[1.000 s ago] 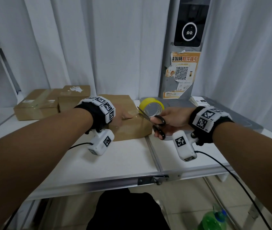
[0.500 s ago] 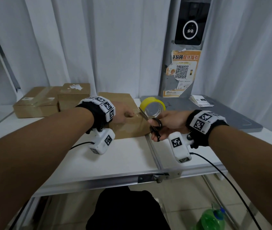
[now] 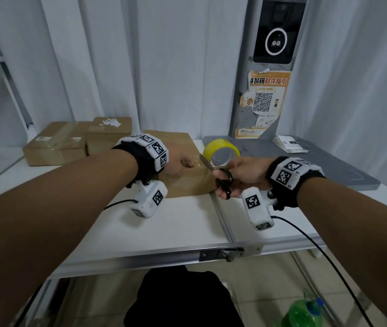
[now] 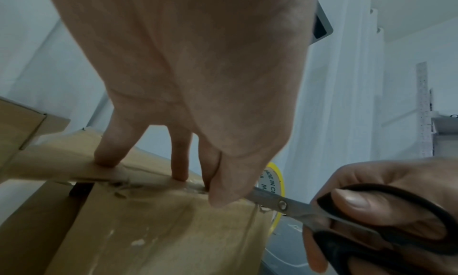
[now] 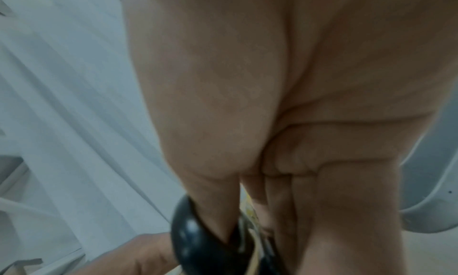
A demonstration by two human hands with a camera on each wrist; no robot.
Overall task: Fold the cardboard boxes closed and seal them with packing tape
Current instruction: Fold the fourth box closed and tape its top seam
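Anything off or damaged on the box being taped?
Yes, mildly. In the left wrist view the cardboard box shows a dark gap where its flaps meet at the near edge, and the clear tape there is wrinkled. The left hand presses the top; the right hand holds scissors at the tape.

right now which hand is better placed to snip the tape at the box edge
Right. The right hand already grips the scissors, their blades at the box edge beside the tape roll. The left hand is busy, its fingers pressing the box top down.
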